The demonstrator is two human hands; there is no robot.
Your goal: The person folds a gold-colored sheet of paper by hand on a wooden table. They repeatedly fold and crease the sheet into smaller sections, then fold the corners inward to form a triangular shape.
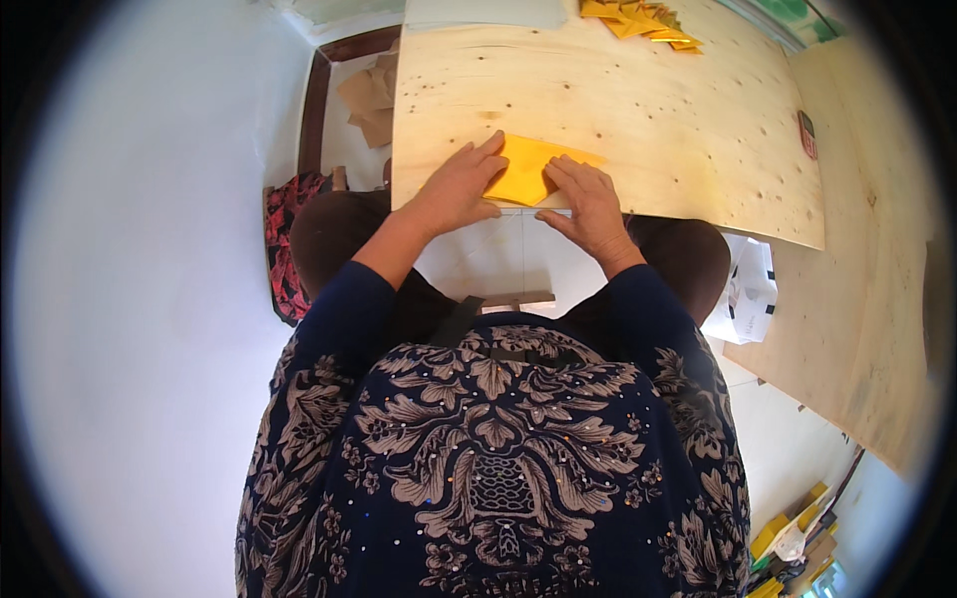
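A folded piece of yellow paper [523, 171] lies flat at the near edge of the wooden tabletop [638, 120]. Its front side comes to a blunt point near that edge, and a thin strip of it shows to the right beyond my fingers. My left hand [464, 184] rests over the paper's left side, fingers stretched out and thumb spread away toward the table edge. On the right side, my right hand [588, 199] presses the paper with bent fingertips, its thumb apart and near the edge. Both hands are open; the paper under the fingers is hidden.
Several folded golden-yellow paper pieces [643, 22] are bunched at the far side. A small red and dark device [806, 135] lies by the right edge. Brown paper [369, 103] is beyond the left edge. A white bag [748, 289] stands below at right, beside another wooden board [847, 329].
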